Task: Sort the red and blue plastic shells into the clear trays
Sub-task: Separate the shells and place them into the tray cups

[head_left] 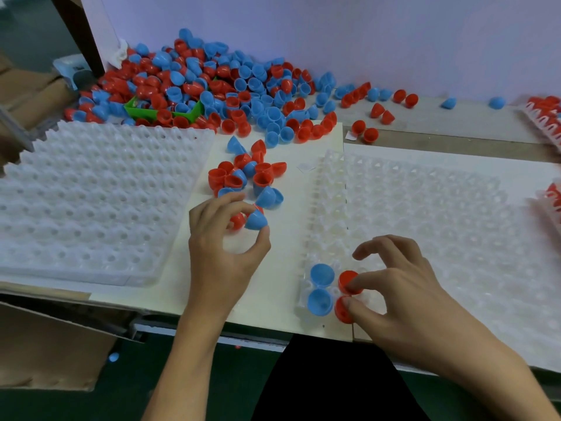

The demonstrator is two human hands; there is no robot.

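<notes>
My left hand (224,244) pinches a blue shell (256,220) between thumb and fingertips, just below a small cluster of red and blue shells (246,177); a red shell (237,221) lies behind its fingers. My right hand (400,287) rests fingertips on two red shells (346,281) seated in the near left corner of the clear tray (425,214). Two blue shells (321,288) sit in the pockets beside them. A big heap of mixed shells (212,83) lies at the back.
A stack of empty white trays (91,202) covers the left of the table. A green bin (145,110) is half buried in the heap. Trays holding red shells (546,117) reach in at the right edge. Loose shells dot the back. Cardboard boxes (54,344) stand low on the left.
</notes>
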